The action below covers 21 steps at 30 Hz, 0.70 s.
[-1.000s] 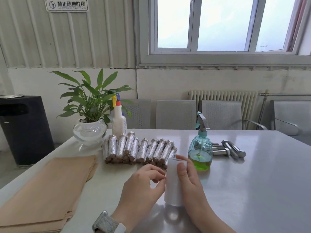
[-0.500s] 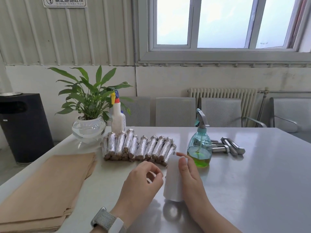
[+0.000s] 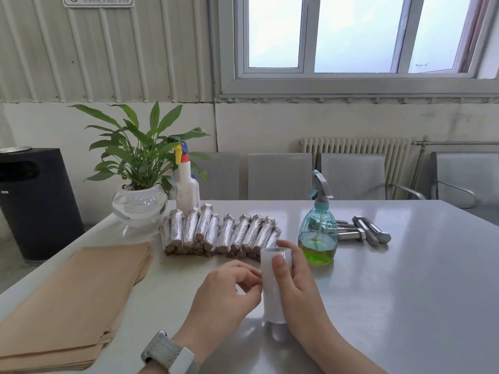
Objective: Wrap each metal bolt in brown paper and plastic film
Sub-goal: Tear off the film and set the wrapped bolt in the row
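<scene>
A white roll of plastic film (image 3: 271, 290) stands upright on the grey table (image 3: 405, 287) in front of me. My right hand (image 3: 295, 282) grips it from the right, thumb across its front. My left hand (image 3: 229, 292) sits just left of the roll, fingers curled with the tips picking at its surface. Behind them lies a row of several wrapped bolts (image 3: 221, 233), shiny with film. A few bare metal bolts (image 3: 364, 233) lie at the back right. A stack of brown paper sheets (image 3: 70, 300) lies at the left.
A teal spray bottle with green liquid (image 3: 318, 233) stands just behind the roll. A potted plant in a glass bowl (image 3: 139, 201) and a white spray bottle (image 3: 186, 187) stand at the table's back left. Grey chairs (image 3: 279, 176) line the far side.
My view has tilted slightly. My left fingers have shifted a little against the roll's side. The right hand keeps its hold on the roll.
</scene>
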Available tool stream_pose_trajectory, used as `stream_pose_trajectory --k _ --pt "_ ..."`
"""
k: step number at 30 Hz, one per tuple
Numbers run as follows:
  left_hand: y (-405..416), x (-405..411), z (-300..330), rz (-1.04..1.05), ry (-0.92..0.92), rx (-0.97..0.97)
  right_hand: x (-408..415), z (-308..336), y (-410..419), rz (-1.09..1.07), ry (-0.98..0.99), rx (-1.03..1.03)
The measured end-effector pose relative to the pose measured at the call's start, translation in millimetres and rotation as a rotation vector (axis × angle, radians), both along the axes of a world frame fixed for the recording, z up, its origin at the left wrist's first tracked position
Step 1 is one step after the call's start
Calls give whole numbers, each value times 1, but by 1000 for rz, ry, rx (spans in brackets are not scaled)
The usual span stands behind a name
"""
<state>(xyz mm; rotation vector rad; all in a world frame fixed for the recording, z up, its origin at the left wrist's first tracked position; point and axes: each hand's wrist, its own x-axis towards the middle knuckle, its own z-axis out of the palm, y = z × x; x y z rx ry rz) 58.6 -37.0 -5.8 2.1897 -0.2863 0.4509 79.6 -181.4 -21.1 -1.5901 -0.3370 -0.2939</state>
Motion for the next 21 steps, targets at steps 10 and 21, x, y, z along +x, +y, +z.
stream_pose_trajectory --k 10,21 --pt "1 -1 1 46 -31 -29 2 -1 -1 11 10 32" --pt "0 -1 2 -17 -48 5 2 -1 -1 53 22 62"
